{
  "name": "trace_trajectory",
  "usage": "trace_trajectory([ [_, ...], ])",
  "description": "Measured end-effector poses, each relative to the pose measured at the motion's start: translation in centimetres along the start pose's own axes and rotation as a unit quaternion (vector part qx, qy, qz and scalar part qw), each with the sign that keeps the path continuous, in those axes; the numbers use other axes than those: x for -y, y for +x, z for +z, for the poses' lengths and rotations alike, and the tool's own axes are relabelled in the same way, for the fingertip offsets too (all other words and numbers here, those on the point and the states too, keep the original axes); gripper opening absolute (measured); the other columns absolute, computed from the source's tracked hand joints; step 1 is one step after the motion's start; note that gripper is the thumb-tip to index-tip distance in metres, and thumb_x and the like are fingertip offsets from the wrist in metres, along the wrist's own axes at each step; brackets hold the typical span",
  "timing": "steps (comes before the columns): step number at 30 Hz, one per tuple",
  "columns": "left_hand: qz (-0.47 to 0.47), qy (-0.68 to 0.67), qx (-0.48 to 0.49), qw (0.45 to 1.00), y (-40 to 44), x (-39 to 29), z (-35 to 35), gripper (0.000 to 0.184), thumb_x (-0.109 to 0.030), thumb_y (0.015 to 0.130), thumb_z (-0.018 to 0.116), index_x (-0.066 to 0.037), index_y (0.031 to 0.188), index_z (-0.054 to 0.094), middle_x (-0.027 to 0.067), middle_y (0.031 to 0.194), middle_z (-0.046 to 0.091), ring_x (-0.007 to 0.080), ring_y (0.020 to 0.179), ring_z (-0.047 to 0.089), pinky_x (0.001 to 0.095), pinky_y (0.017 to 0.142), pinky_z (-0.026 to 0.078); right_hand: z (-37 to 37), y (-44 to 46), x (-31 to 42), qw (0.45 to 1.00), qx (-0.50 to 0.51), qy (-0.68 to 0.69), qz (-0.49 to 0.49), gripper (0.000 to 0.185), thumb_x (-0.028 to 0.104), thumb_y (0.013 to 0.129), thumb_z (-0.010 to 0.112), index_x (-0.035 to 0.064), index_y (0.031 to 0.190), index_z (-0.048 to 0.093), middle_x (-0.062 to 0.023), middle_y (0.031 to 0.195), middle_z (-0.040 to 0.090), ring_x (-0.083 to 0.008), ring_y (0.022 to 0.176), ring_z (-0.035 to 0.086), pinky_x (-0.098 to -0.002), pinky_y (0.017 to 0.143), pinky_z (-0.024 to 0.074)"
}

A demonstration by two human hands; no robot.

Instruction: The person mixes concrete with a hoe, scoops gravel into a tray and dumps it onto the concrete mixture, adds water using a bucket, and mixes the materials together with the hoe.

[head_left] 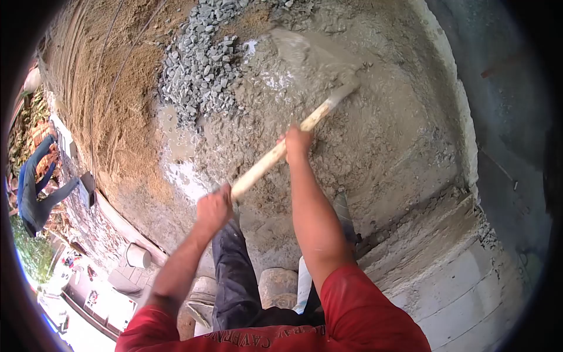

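Note:
A pale wooden handle (pixel 261 168) runs diagonally over wet grey mortar (pixel 375 141). Around its rear end my left hand (pixel 214 206) is closed. Farther up the shaft, my right hand (pixel 298 142) also grips it. The handle leads to a mortar-coated tool head (pixel 316 53), probably a shovel blade, lying in the wet mix at the upper middle; its edges are hard to make out. Grey gravel (pixel 202 70) lies left of the blade, beside brown sand (pixel 126 105).
A low concrete edge (pixel 463 111) curves along the right side. At the far left another person (pixel 38 188) in dark clothes stands beyond the sand. A bucket (pixel 138 256) sits at the lower left, and buckets (pixel 278 284) stand by my legs. Two thin lines cross the sand.

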State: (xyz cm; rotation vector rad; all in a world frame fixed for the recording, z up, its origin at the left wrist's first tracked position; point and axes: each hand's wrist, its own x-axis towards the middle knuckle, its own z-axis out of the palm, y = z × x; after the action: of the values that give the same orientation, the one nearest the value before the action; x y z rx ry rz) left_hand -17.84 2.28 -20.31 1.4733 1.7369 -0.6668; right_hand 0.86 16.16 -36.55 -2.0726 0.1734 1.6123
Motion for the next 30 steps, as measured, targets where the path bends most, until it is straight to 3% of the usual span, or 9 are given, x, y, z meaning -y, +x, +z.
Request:
trace_trajectory([
  [3, -0.044, -0.090, 0.003, 0.995, -8.1, -3.8, 4.6, 0.016, -0.013, 0.086, 0.058, -0.011, 0.100, 0.051, 0.0190, 0.072, 0.067, 0.0411, 0.067, 0.068, 0.0528, 0.059, 0.054, -4.8, -2.1, -4.0, 0.989, 0.050, -0.141, -0.013, 0.071, 0.011, 0.096, 0.055, -0.0073, 0.148, 0.012, -0.0203, 0.093, 0.060, -0.0221, 0.059, 0.064, -0.0302, 0.051, 0.0585],
  [6, -0.072, -0.176, 0.010, 0.982, -16.3, -6.2, 11.8, 0.018, -0.021, 0.082, 0.064, -0.012, 0.094, 0.054, 0.0162, 0.072, 0.067, 0.0401, 0.066, 0.067, 0.0531, 0.056, 0.053, -10.7, -4.7, -9.5, 0.986, 0.020, -0.167, -0.019, 0.057, 0.014, 0.090, 0.062, -0.0094, 0.131, 0.030, -0.0181, 0.076, 0.061, -0.0240, 0.048, 0.061, -0.0354, 0.040, 0.0523],
  [9, -0.109, -0.271, 0.057, 0.955, -20.7, -9.5, 14.5, 0.029, -0.035, 0.086, 0.066, -0.013, 0.104, 0.061, 0.0182, 0.079, 0.069, 0.0414, 0.075, 0.068, 0.0532, 0.065, 0.053, -12.8, -16.5, -3.3, 0.981, 0.038, -0.175, -0.074, 0.032, 0.005, 0.087, 0.063, -0.0001, 0.112, 0.044, -0.0080, 0.067, 0.054, -0.0180, 0.042, 0.053, -0.0334, 0.039, 0.0464],
  [11, -0.112, -0.334, 0.085, 0.932, -22.5, -11.2, 17.6, 0.036, -0.041, 0.086, 0.067, -0.011, 0.105, 0.064, 0.0192, 0.083, 0.070, 0.0436, 0.081, 0.068, 0.0534, 0.070, 0.053, -12.0, -16.1, -1.3, 0.979, 0.058, -0.159, -0.110, 0.040, 0.003, 0.085, 0.066, -0.0006, 0.117, 0.043, -0.0077, 0.069, 0.055, -0.0172, 0.043, 0.054, -0.0322, 0.040, 0.0466],
  [15, -0.033, -0.436, -0.002, 0.900, -9.4, -11.6, 14.9, 0.035, -0.037, 0.082, 0.073, -0.011, 0.106, 0.069, 0.0227, 0.088, 0.070, 0.0436, 0.084, 0.068, 0.0525, 0.075, 0.054, -7.0, -14.5, 7.0, 0.964, 0.108, -0.106, -0.218, 0.050, 0.007, 0.089, 0.066, 0.0017, 0.129, 0.036, -0.0063, 0.069, 0.054, -0.0162, 0.046, 0.055, -0.0305, 0.043, 0.0485],
  [19, 0.003, -0.471, -0.042, 0.881, 8.6, -7.8, -2.3, 0.040, -0.027, 0.080, 0.072, -0.010, 0.116, 0.067, 0.0204, 0.094, 0.072, 0.0385, 0.086, 0.070, 0.0470, 0.077, 0.056, 6.5, -7.2, 18.8, 0.911, 0.131, -0.082, -0.382, 0.055, 0.006, 0.089, 0.060, -0.0080, 0.134, 0.031, -0.0116, 0.075, 0.057, -0.0190, 0.051, 0.059, -0.0321, 0.046, 0.0519],
  [24, -0.054, -0.410, -0.062, 0.909, 9.4, -1.6, -3.4, 0.043, -0.023, 0.077, 0.072, -0.007, 0.117, 0.065, 0.0230, 0.098, 0.071, 0.0409, 0.092, 0.068, 0.0445, 0.079, 0.055, 17.3, -2.2, 14.8, 0.921, 0.115, -0.229, -0.293, 0.049, 0.006, 0.086, 0.057, -0.0103, 0.127, 0.035, -0.0222, 0.081, 0.064, -0.0256, 0.052, 0.065, -0.0345, 0.051, 0.0565],
  [26, -0.089, -0.487, -0.047, 0.868, 5.7, -1.9, 2.4, 0.045, -0.024, 0.076, 0.074, -0.004, 0.116, 0.064, 0.0238, 0.095, 0.070, 0.0388, 0.094, 0.069, 0.0429, 0.081, 0.054, 16.1, -5.2, 10.2, 0.900, 0.099, -0.334, -0.260, 0.051, 0.008, 0.085, 0.059, -0.0091, 0.127, 0.037, -0.0265, 0.087, 0.066, -0.0323, 0.061, 0.069, -0.0392, 0.058, 0.0581],
  [30, -0.157, -0.698, 0.059, 0.697, -2.7, -6.8, 5.5, 0.028, -0.020, 0.079, 0.074, 0.001, 0.093, 0.061, 0.0113, 0.069, 0.063, 0.0203, 0.058, 0.063, 0.0348, 0.055, 0.050, 13.0, -7.2, 2.8, 0.803, 0.077, -0.512, -0.293, 0.053, 0.011, 0.084, 0.064, -0.0063, 0.127, 0.038, -0.0348, 0.105, 0.064, -0.0475, 0.100, 0.065, -0.0489, 0.090, 0.0529],
])
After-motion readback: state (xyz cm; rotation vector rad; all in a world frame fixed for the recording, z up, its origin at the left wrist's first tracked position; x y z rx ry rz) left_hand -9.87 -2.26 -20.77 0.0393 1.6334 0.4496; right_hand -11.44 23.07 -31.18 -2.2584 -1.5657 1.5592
